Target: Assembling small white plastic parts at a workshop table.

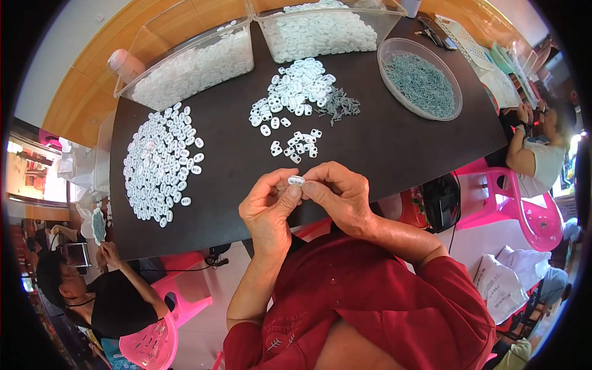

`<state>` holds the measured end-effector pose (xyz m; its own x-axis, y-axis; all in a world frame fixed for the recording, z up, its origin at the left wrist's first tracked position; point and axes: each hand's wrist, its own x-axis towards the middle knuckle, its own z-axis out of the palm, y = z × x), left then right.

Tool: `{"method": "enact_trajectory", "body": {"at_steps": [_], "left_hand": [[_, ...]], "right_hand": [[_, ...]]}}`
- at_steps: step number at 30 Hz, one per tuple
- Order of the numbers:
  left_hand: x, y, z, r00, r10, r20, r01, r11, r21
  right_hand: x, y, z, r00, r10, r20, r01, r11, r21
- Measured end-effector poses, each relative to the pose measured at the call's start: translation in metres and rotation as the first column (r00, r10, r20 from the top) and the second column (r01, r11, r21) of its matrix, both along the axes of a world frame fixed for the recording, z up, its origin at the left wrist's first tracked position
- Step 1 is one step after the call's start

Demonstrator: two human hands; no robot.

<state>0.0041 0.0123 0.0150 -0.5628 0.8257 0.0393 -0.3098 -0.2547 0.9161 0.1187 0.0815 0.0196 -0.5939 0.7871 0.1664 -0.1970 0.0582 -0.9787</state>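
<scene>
Above the near edge of the dark table, a small white oval plastic piece (296, 180) is pinched between my two hands. My left hand (269, 206) grips its left side with thumb and fingers, and my right hand (341, 196) closes on its right side. Just beyond my fingertips lies a little group of white plastic parts with holes (302, 145). Farther back is a heap of white oval parts (303, 85), with grey-green pins (343, 103) against its right side. A wide spread of white oval pieces (157, 163) covers the table's left part.
Two clear bins (216, 77) (327, 37) of white parts stand along the back. A round clear tray (457, 102) of grey-green pins sits at the far right. One person (117, 290) works at the left, another (542, 145) at the right, near pink chairs (536, 222).
</scene>
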Motion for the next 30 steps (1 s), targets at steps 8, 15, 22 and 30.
{"method": "enact_trajectory", "body": {"at_steps": [8,15,22,30], "left_hand": [[0.000,0.002,-0.007,0.996,-0.023,0.088,0.018,0.998,0.054],[0.000,-0.002,-0.015,0.996,-0.068,0.056,0.069,0.997,-0.021],[0.002,-0.004,-0.021,0.998,-0.058,0.017,0.058,0.998,-0.026],[0.003,-0.004,-0.023,0.998,-0.068,0.009,0.068,0.998,-0.010]], "right_hand": [[0.004,0.008,-0.003,0.982,-0.059,0.181,0.016,0.973,0.230],[0.028,0.090,-0.003,0.825,-0.486,0.287,0.162,0.692,0.704],[0.023,0.112,-0.031,0.784,-0.541,0.305,-0.050,0.435,0.899],[0.022,0.120,-0.031,0.776,-0.559,0.292,-0.040,0.419,0.907]]}}
